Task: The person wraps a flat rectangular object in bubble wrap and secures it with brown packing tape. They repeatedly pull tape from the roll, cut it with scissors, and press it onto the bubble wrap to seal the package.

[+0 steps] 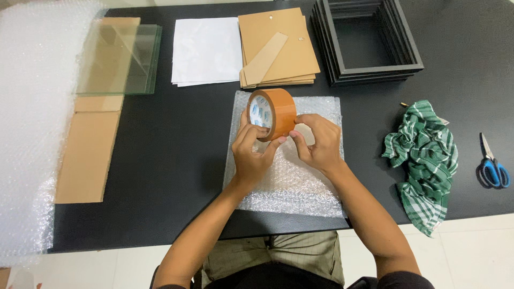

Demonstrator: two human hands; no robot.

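- While both hands are working above the middle of the black table, the left hand is gripping the roll of brown packing tape, its fingers curling through the core and around the near rim.
- The right hand is pinching at the roll's outer band on its right side, thumb and forefinger closing together on the brown surface; whether a loose end is lifting there cannot be told.
- The roll is standing on edge, tilting slightly, with its open core facing left and a little toward the person, so its axis is running roughly left to right.
- It is hovering over the far part of a flat parcel wrapped in clear bubble wrap, which is lying near the table's near edge.
- Far from the hands, white paper sheets, a stack of tan backing boards and a stack of black picture frames are sitting side by side.
- To the left, clear glass panes are resting over a long brown cardboard strip, beside a wide sheet of bubble wrap.
- To the right, a crumpled green-and-white striped cloth is lying near blue-handled scissors.
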